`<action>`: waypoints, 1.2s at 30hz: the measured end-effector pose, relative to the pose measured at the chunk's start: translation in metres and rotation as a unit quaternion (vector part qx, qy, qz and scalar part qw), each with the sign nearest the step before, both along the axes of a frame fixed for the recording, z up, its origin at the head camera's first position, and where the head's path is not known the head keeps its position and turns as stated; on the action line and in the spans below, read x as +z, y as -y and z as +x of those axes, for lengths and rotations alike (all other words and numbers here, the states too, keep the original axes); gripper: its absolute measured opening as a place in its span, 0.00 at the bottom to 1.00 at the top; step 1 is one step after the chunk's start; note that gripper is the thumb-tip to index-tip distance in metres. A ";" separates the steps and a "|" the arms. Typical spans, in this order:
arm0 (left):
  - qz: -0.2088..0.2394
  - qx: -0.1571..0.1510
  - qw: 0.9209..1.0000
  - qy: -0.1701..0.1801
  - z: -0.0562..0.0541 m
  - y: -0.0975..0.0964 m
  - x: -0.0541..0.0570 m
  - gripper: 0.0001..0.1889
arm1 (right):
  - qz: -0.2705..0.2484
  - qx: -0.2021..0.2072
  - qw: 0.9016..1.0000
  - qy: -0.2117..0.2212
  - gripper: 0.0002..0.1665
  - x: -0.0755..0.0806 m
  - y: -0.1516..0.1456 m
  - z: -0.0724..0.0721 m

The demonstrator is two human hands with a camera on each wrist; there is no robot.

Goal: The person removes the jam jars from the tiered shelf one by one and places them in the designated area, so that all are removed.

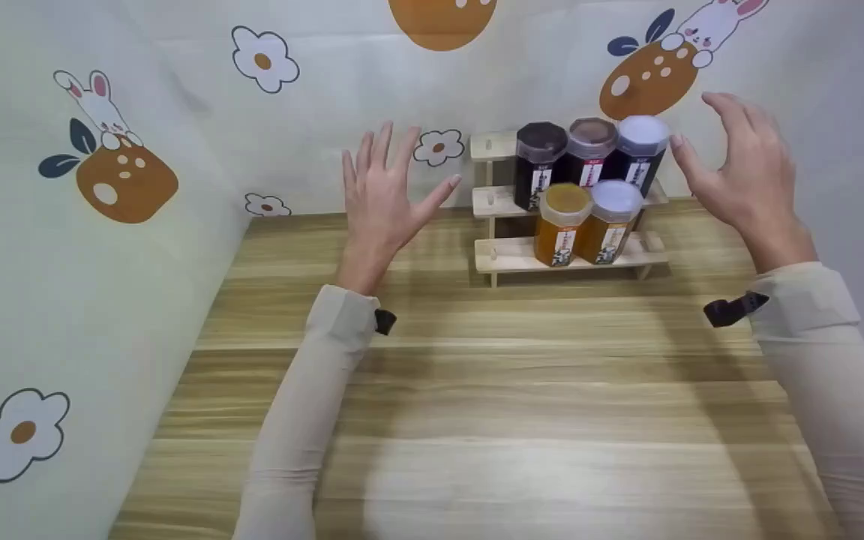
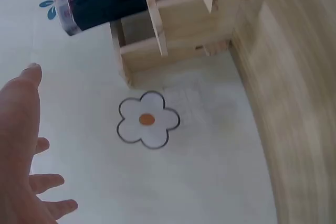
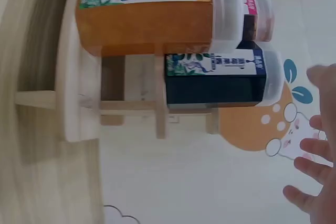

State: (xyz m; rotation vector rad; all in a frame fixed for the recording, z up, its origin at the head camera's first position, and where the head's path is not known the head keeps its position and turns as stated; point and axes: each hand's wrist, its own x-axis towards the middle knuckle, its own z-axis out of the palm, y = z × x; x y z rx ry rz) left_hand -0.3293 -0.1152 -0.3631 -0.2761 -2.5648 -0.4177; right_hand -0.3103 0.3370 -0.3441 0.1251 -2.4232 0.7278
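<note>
Fingers spread, my left hand [image 1: 381, 196] hovers to the left of a small wooden tiered rack [image 1: 486, 255] and touches nothing. My right hand [image 1: 753, 171] hangs on the rack's right, thumb apart from its fingers, nearest to a dark bottle with a white lid [image 1: 637, 161]. Beside that bottle, on the middle step, stand a dark bottle with a reddish label [image 1: 580, 166] and a black-lidded bottle [image 1: 535, 169]. On the lowest step are a yellow-lidded amber bottle [image 1: 550, 234] and a white-lidded amber bottle [image 1: 595, 234]. Neither hand holds anything.
The rack stands at the back of a wood-grain table [image 1: 477, 390], close to a pale back curtain [image 1: 327, 67] printed with rabbits, oranges and flowers. More of the same covering hangs along the left side. A black strap [image 1: 736, 309] sits at the right wrist.
</note>
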 end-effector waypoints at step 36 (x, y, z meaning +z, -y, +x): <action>0.270 -0.239 0.928 0.093 0.023 -0.140 -0.110 0.38 | -0.526 0.101 0.807 0.249 0.35 -0.152 -0.013 0.009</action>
